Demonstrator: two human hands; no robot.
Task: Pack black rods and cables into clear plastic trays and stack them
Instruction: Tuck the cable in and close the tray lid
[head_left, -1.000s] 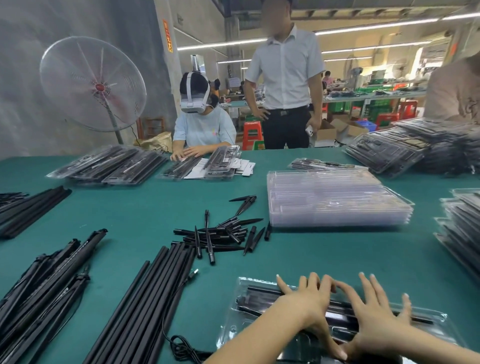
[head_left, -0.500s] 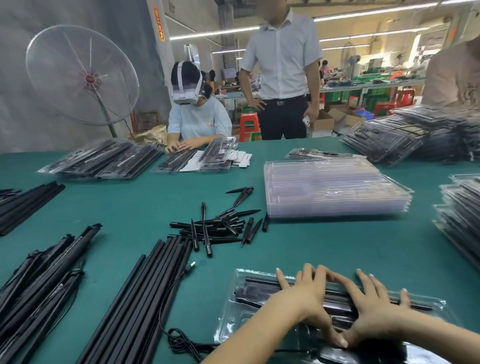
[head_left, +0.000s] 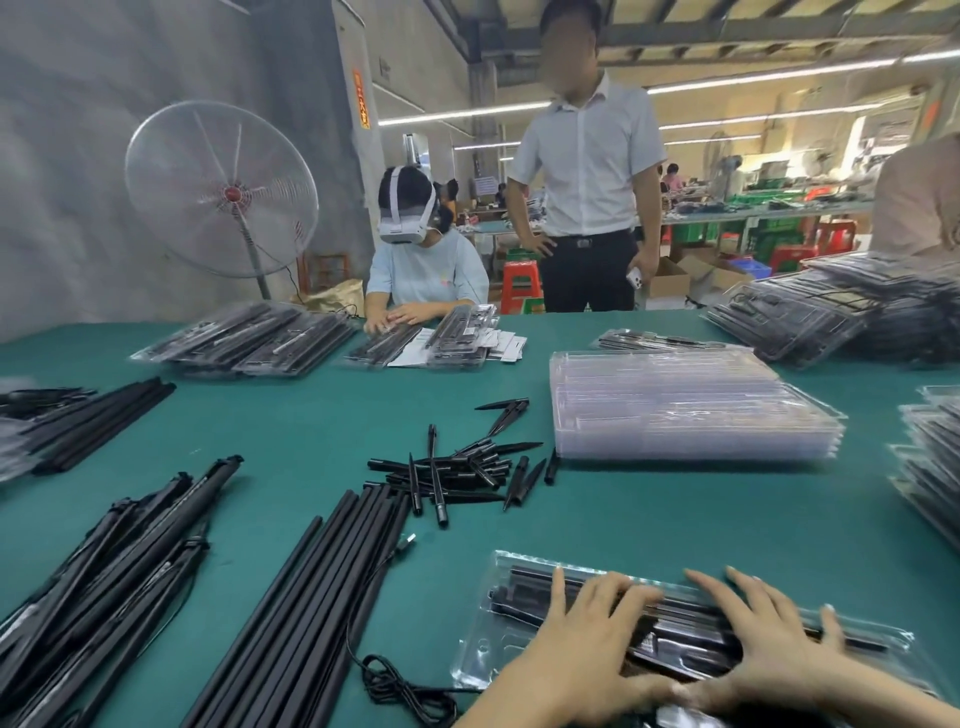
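Two hands (head_left: 587, 654), one filled tray (head_left: 498, 618), one empty-tray stack (head_left: 685, 410), one fan (head_left: 221, 189).

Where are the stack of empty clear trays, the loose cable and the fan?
stack of empty clear trays (head_left: 685, 410): head view, top tray.
loose cable (head_left: 400, 686): head view, coiled part.
fan (head_left: 221, 189): head view, wire guard.

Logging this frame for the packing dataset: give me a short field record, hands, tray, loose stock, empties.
left hand: fingers flat, pressing on the clear tray
right hand: fingers spread flat, pressing the same tray
clear tray: near edge of green table, black rods inside
loose long rods: left of the tray
cable: coiled beside the tray's left end
short black pieces: pile mid-table
empty tray stack: beyond the tray, to the right
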